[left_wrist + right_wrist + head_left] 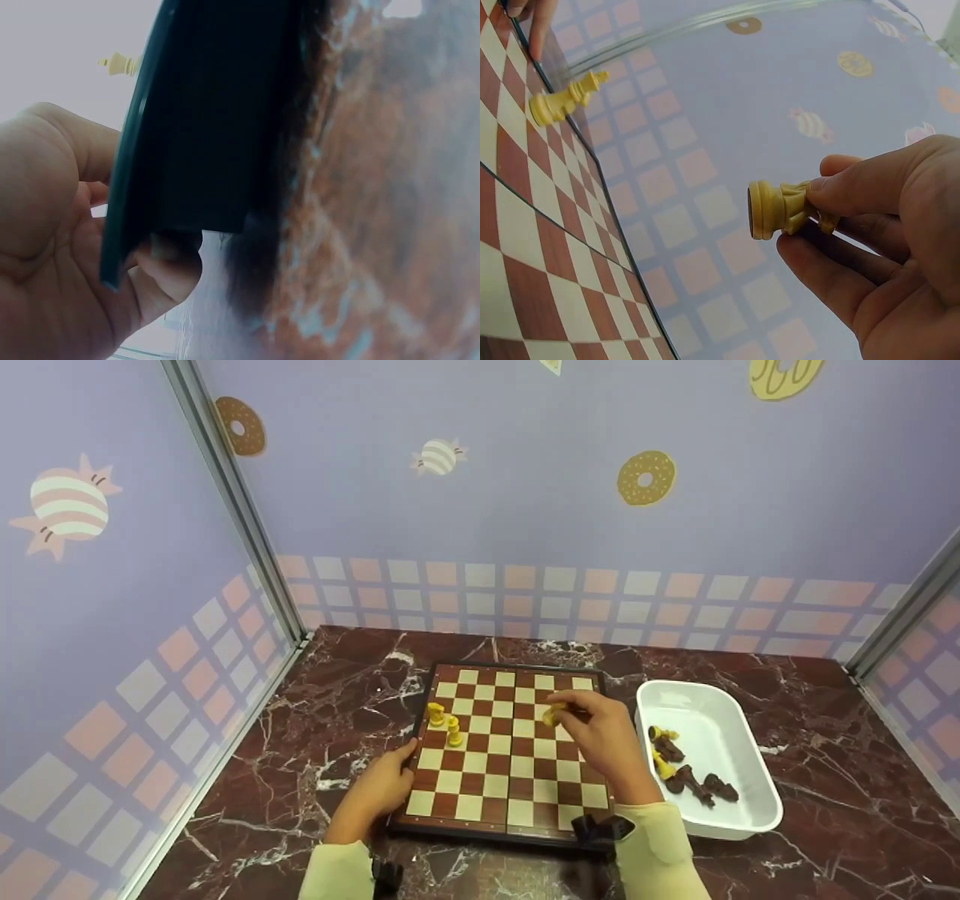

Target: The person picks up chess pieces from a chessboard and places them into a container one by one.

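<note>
A brown-and-cream chessboard (487,787) lies on the table. My left hand (382,784) grips its left edge; in the left wrist view the thumb lies over the dark rim (131,150) and the fingers curl beneath. Over the board's right half, my right hand (604,735) pinches a yellow chess knight (769,210) between thumb and fingers. Its round base faces the board, apart from it in the right wrist view, and its top is partly hidden by the fingers. A yellow king (454,733) and another yellow piece (436,715) stand near the board's left edge.
A white tray (750,735) stands right of the board, close to my right forearm. Several dark brown pieces (688,784) and a few yellow pieces (663,766) lie in it. Patterned walls (540,525) rise behind and at both sides of the marble-look table (292,757).
</note>
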Tool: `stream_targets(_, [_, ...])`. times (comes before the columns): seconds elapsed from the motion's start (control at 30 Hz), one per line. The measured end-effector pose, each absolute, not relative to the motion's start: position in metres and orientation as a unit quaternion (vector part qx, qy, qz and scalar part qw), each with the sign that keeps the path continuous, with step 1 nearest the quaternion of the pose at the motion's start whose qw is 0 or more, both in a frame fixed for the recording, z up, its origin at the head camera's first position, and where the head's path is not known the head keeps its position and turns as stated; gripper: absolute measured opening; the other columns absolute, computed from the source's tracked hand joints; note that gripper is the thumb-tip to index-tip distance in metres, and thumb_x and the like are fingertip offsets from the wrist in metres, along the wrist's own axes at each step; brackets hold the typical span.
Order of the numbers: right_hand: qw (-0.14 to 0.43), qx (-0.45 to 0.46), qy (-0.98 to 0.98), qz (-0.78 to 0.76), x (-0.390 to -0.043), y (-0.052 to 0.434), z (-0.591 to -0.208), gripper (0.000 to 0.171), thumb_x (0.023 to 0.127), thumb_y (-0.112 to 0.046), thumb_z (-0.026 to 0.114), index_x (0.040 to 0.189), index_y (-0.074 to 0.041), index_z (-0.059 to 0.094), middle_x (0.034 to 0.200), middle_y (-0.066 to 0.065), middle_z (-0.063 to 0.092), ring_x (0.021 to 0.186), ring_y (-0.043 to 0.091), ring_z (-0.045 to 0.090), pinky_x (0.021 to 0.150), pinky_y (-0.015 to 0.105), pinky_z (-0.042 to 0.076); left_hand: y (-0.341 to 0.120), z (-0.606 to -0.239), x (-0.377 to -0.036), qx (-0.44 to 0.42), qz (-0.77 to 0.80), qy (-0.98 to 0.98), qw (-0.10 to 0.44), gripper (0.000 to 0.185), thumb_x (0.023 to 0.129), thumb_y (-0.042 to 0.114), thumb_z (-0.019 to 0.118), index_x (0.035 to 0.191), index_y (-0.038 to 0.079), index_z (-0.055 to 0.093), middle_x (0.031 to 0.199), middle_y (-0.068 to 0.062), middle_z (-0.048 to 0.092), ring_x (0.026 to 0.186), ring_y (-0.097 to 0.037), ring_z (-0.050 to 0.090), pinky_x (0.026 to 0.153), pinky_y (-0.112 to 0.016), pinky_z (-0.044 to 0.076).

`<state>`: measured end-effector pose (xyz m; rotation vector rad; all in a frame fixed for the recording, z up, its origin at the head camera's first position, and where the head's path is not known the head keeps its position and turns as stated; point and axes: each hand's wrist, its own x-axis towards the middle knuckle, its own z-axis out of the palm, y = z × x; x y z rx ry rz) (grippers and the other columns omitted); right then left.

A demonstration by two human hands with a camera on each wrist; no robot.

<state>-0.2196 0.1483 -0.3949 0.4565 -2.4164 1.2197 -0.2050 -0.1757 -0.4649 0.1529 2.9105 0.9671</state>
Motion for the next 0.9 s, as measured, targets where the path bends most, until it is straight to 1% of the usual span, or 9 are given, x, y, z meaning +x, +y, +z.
stream_targets(0.03, [0.201,0.158,-0.864,0.434,-0.220,0.150,-0.395,0.022,0.085,-0.009,0.072,0.104,-0.017,0.076,0.092,-0.003,0.075,0.079,0.010,0.069,0.072,0.027,0.056,-0.176,-0.465,-0.205,0.051,0.315,0.947,0.035,0.057,0.089,0.004,0.047,0.146,0.003,0.043,0.136,-0.028,0.053,0.111,-0.032,0.060,0.091,-0.049,0.048])
stream_targets(0.1, [0.204,0.151,-0.864,0.435,-0.220,0.154,-0.394,0.022,0.084,-0.009,0.073,0.104,-0.018,0.076,0.092,-0.003,0.075,0.081,0.011,0.070,0.073,0.028,0.056,-0.176,-0.465,-0.205,0.051,0.316,0.947,0.037,0.057,0.090,0.004,0.047,0.146,0.003,0.042,0.136,-0.028,0.053,0.103,-0.031,0.062,0.087,-0.047,0.048])
stream_targets(0.2, [0.202,0.147,-0.859,0.447,-0.221,0.158,-0.394,0.022,0.084,-0.008,0.072,0.104,-0.017,0.076,0.092,-0.001,0.075,0.081,0.013,0.070,0.074,0.029,0.056,-0.177,-0.464,-0.205,0.053,0.320,0.945,0.038,0.057,0.090,0.003,0.047,0.146,0.003,0.042,0.136,-0.029,0.053,0.092,-0.028,0.061,0.080,-0.044,0.047])
stream_targets(0.27, [0.197,0.143,-0.856,0.456,-0.221,0.160,-0.393,0.021,0.085,-0.008,0.072,0.104,-0.015,0.075,0.090,0.000,0.074,0.080,0.014,0.069,0.074,0.028,0.055,-0.177,-0.464,-0.205,0.055,0.322,0.945,0.037,0.057,0.090,0.002,0.047,0.146,0.002,0.042,0.136,-0.029,0.052,0.088,-0.028,0.059,0.078,-0.042,0.046])
stream_targets(0.43, [0.193,0.124,-0.862,0.452,-0.222,0.167,-0.393,0.021,0.085,-0.008,0.072,0.104,-0.015,0.076,0.090,0.001,0.074,0.080,0.013,0.068,0.071,0.024,0.053,-0.178,-0.465,-0.205,0.057,0.322,0.944,0.037,0.056,0.090,0.003,0.047,0.146,0.002,0.042,0.137,-0.029,0.052,0.092,-0.028,0.060,0.080,-0.043,0.047])
stream_targets(0.53, [0.198,0.111,-0.865,0.448,-0.223,0.172,-0.393,0.020,0.085,-0.007,0.072,0.102,-0.015,0.076,0.091,0.002,0.074,0.080,0.014,0.067,0.071,0.024,0.052,-0.178,-0.464,-0.206,0.055,0.328,0.942,0.042,0.056,0.090,0.003,0.046,0.146,0.002,0.042,0.137,-0.029,0.052,0.090,-0.028,0.060,0.078,-0.042,0.047])
stream_targets(0.67, [0.205,0.096,-0.864,0.450,-0.226,0.180,-0.393,0.019,0.085,-0.006,0.071,0.102,-0.012,0.075,0.093,0.005,0.075,0.083,0.017,0.066,0.074,0.024,0.052,-0.178,-0.464,-0.206,0.055,0.336,0.939,0.043,0.057,0.089,0.002,0.045,0.146,0.001,0.042,0.137,-0.029,0.052,0.077,-0.025,0.058,0.071,-0.038,0.046])
stream_targets(0.77, [0.203,0.078,-0.866,0.451,-0.227,0.186,-0.394,0.020,0.085,-0.008,0.072,0.104,-0.012,0.075,0.093,0.005,0.075,0.083,0.017,0.066,0.075,0.024,0.051,-0.178,-0.465,-0.206,0.057,0.338,0.938,0.044,0.057,0.089,0.002,0.045,0.146,0.001,0.041,0.137,-0.029,0.052,0.070,-0.023,0.055,0.068,-0.036,0.045])
stream_targets(0.9, [0.201,0.058,-0.868,0.451,-0.228,0.193,-0.395,0.020,0.084,-0.011,0.073,0.104,-0.015,0.075,0.094,0.005,0.075,0.083,0.017,0.065,0.075,0.024,0.050,-0.179,-0.465,-0.206,0.054,0.338,0.938,0.051,0.056,0.091,0.003,0.045,0.147,0.002,0.040,0.138,-0.029,0.051,0.074,-0.023,0.057,0.070,-0.037,0.045])
